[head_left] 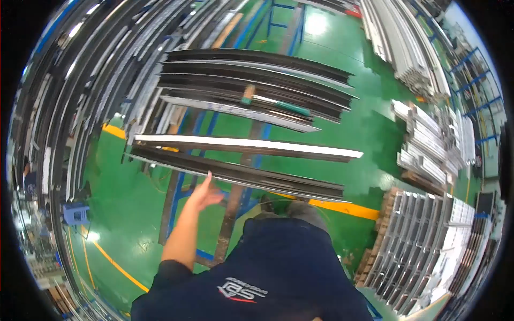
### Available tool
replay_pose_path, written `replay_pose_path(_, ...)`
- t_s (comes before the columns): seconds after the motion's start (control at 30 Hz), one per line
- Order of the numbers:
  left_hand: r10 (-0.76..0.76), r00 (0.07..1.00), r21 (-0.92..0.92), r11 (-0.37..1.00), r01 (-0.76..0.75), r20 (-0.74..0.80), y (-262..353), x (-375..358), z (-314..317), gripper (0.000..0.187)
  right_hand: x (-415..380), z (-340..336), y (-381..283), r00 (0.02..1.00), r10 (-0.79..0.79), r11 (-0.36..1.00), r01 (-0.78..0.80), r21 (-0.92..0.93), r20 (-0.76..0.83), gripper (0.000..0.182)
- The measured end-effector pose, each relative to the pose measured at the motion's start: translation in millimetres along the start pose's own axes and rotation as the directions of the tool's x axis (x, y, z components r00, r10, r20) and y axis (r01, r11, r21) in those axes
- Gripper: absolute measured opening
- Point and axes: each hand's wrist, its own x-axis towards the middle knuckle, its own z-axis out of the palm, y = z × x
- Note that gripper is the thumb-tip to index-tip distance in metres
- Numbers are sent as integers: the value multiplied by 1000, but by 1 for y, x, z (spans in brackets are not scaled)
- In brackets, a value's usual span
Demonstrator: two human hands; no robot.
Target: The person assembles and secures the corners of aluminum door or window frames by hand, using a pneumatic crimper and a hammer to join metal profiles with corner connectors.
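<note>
My left hand (205,195) is at the near edge of a long dark metal profile (241,175), its thumb up against the edge and its fingers apart beneath. Just beyond lies another profile with a white top strip (251,144). Farther off, several dark profiles (246,69) lie side by side, and a hammer with a green handle (292,107) rests on them. The profiles lie across a blue rack (206,254). My right hand is not visible.
Long metal profiles (93,69) fill racks at the left. Stacked silver profiles (423,150) and a pallet of bundled frames (412,241) stand at the right. A blue stool (76,214) is on the green floor at the left.
</note>
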Motion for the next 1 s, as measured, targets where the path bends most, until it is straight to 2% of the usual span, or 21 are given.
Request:
replay_pose_path(0.03,-13,1000,20,1000,13,17,9,-10,12,95,-6,2,10,1000,24,999,-24,29,-11,56)
replay_pose_path(0.07,47,996,569,823,6,-78,25,-28,24,89,-9,9,15,999,42,997,-41,66,-20,56)
replay_pose_path(0.1,155,981,927,371,52,-117,43,-48,36,84,-14,19,17,998,60,993,-57,105,-25,55)
replay_pose_path(0.13,149,983,937,345,46,-103,60,-68,56,84,-20,27,18,996,79,987,-74,142,-31,55)
replay_pose_path(0.17,469,883,981,166,-101,12,77,-85,81,78,-26,33,21,994,99,981,-91,172,-39,55)
replay_pose_path(0.2,717,676,980,-48,-194,169,92,-87,100,72,-29,36,23,992,117,975,-105,198,-49,55)
replay_pose_path(0.27,741,444,856,-363,-367,504,129,-51,103,72,-41,43,29,986,154,960,-135,244,-64,54)
replay_pose_path(0.3,667,540,858,-404,-318,514,146,-32,105,79,-48,49,32,982,176,951,-152,269,-70,54)
replay_pose_path(0.33,591,594,821,-517,-242,546,161,-10,104,90,-56,57,33,977,200,939,-169,299,-78,54)
replay_pose_path(0.4,363,848,910,-298,-288,387,192,16,112,94,-73,72,35,961,258,907,-205,368,-102,54)
replay_pose_path(0.47,198,870,871,-305,-384,453,206,34,115,91,-87,88,33,937,326,866,-242,438,-126,53)
replay_pose_path(0.5,182,880,864,-357,-356,438,209,25,126,83,-95,84,20,925,322,870,-205,448,-201,48)
replay_pose_path(0.6,223,851,844,-387,-370,476,204,38,110,75,-121,68,-18,902,410,779,-271,565,-133,50)
replay_pose_path(0.63,319,788,822,-429,-375,527,198,33,110,72,-105,95,8,895,410,812,-271,517,-175,49)
replay_pose_path(0.7,497,610,773,-529,-351,617,180,28,99,77,-95,128,24,898,411,765,-246,595,-157,48)
replay_pose_path(0.73,486,609,763,-539,-357,627,178,24,99,77,-99,135,20,904,405,723,-225,654,-137,48)
replay_pose_path(0.83,623,349,714,-630,-307,700,176,14,96,86,-115,127,-2,912,403,712,-256,653,-81,46)
replay_pose_path(0.87,622,341,709,-634,-308,705,176,11,96,86,-112,136,5,911,403,710,-250,659,-87,46)
replay_pose_path(0.93,659,174,678,-678,-285,732,177,3,95,88,-103,156,23,972,225,814,-150,561,-66,44)
replay_pose_path(0.97,666,137,674,-686,-276,734,177,-1,95,92,-99,168,31,972,223,813,-142,565,-77,44)
replay_pose_path(1.0,664,127,669,-690,-276,737,176,-7,96,92,-98,180,38,978,153,856,-59,513,-143,44)
